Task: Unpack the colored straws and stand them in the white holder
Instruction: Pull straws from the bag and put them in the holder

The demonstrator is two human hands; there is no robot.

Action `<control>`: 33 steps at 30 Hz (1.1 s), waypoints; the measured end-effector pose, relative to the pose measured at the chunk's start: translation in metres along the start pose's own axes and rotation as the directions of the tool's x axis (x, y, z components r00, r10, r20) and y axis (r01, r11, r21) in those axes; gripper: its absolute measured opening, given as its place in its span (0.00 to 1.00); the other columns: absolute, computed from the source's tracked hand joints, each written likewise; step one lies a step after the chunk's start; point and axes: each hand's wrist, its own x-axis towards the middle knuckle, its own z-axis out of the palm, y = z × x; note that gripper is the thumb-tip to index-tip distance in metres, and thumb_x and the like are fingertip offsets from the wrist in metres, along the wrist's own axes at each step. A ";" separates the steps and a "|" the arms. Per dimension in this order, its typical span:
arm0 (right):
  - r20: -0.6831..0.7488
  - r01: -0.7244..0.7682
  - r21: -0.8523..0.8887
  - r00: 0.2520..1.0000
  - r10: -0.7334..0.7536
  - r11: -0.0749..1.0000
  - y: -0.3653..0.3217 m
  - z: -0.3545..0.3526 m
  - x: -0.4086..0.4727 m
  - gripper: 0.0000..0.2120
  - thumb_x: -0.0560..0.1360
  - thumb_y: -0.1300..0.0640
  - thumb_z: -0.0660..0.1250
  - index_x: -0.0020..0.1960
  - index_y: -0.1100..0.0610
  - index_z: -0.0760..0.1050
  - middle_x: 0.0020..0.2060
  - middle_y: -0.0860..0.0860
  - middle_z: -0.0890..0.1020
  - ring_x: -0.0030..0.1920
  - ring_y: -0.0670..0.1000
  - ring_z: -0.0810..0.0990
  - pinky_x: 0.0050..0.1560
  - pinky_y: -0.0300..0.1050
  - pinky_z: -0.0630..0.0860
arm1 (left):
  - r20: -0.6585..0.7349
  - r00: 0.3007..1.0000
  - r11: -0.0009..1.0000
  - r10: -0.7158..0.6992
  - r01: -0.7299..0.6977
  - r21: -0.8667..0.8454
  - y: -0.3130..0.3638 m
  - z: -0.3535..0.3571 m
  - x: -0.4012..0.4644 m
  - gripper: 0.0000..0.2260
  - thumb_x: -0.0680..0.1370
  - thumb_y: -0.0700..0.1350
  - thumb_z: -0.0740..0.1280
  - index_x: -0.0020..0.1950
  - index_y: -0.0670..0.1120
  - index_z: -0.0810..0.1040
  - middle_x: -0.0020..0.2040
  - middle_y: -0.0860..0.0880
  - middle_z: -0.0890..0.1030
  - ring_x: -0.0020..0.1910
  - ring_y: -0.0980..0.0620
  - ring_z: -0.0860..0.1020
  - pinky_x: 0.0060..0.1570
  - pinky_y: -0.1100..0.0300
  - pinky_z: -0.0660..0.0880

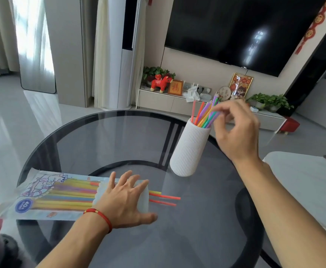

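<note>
A white ribbed holder stands on the round glass table, right of centre, with several colored straws leaning in it. My right hand is just right of the holder, its fingertips pinched on the upper ends of those straws. A clear printed straw packet lies flat at the table's left, still full of straws. My left hand rests flat on the packet's open right end, fingers spread. Three orange and yellow straw ends stick out of the packet onto the glass.
A white side table with small tools on it stands close at the right. Beyond the glass table are a low TV cabinet with ornaments and plants, and a small red stool. Something red shows at the left edge.
</note>
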 end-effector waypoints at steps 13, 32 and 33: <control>0.805 -0.401 -0.297 0.383 0.453 0.867 -0.037 0.046 -0.152 0.23 0.81 0.35 0.39 0.50 0.45 0.69 0.49 0.51 0.73 0.50 0.66 0.79 0.54 0.56 0.75 | -0.146 0.988 0.979 0.049 -0.018 0.204 0.002 -0.007 -0.003 0.47 0.56 0.69 0.62 0.73 0.53 0.60 0.58 0.50 0.70 0.55 0.44 0.74 0.66 0.42 0.67; 0.912 -0.962 0.192 0.102 0.397 -0.195 -0.077 0.069 -0.165 0.13 0.81 0.59 0.74 0.61 0.66 0.82 0.49 0.64 0.89 0.42 0.51 0.89 0.43 0.41 0.84 | -0.140 0.981 0.880 0.136 -0.055 0.472 0.027 -0.004 -0.006 0.48 0.59 0.58 0.71 0.76 0.43 0.60 0.65 0.41 0.69 0.64 0.40 0.71 0.71 0.36 0.61; 0.892 -0.963 0.211 0.120 0.437 -0.167 -0.076 0.069 -0.165 0.11 0.80 0.62 0.74 0.59 0.67 0.83 0.49 0.66 0.88 0.40 0.51 0.88 0.43 0.41 0.84 | -0.139 0.982 0.886 0.126 -0.049 0.460 0.026 -0.004 -0.006 0.48 0.60 0.58 0.70 0.77 0.44 0.59 0.65 0.41 0.69 0.64 0.40 0.70 0.71 0.36 0.61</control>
